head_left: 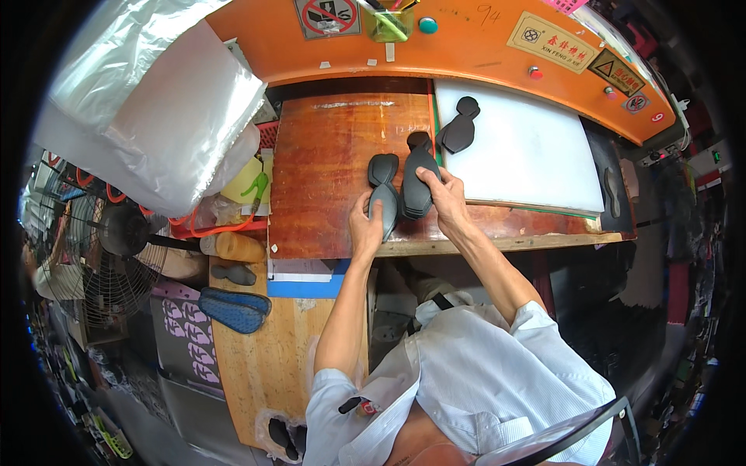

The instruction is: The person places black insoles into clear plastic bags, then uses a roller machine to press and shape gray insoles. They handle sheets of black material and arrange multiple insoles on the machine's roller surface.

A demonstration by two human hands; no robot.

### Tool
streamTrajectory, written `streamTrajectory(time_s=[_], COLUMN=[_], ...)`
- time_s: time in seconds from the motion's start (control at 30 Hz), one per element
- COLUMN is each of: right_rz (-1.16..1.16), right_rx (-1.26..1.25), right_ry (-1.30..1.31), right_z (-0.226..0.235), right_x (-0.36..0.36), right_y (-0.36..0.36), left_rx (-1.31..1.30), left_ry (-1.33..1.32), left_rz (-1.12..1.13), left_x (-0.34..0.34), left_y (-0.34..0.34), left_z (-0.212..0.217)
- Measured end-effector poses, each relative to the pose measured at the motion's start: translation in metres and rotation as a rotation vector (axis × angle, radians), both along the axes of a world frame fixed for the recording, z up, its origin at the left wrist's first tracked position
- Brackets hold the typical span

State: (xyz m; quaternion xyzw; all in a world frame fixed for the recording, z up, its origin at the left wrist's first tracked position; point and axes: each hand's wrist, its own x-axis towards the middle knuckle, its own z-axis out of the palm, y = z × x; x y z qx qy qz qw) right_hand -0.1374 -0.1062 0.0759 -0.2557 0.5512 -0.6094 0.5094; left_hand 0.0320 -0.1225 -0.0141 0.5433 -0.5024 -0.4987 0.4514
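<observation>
My left hand [365,225] is closed around the near end of a stack of dark grey sole-shaped pieces [384,180], thumb on top. Each piece is narrow-waisted with rounded ends. Close beside it, my right hand [449,200] grips a second stack of dark pieces [418,185], several layers thick, its thumb pressed on the upper face. Both stacks are over the near part of a worn reddish-brown wooden board [330,163]. Just beyond my right hand, another dark sole-shaped piece [458,132] lies on a white cutting board [517,151].
An orange machine beam [458,39] with buttons spans the far side. Clear plastic sheeting [171,109] hangs at the left above a black fan [116,241]. Blue patterned soles [235,309] lie on a lower wooden table [299,342]. Another dark sole piece [611,192] is at the right.
</observation>
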Motion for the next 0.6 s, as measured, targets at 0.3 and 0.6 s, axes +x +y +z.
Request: streamTrajectory(time_s=[0.3, 0.6], right_rz=[0.180, 0.159], right_rx=[0.084, 0.153], right_ry=[0.458, 0.317], right_z=[-0.030, -0.061], right_x=[0.047, 0.035], right_y=[-0.008, 0.000], left_rx=[0.309, 0.185], left_ry=[0.453, 0.216], left_rz=[-0.066, -0.175], left_x=[0.029, 0.024], left_y=[-0.009, 0.008], left_z=[0.002, 0.022])
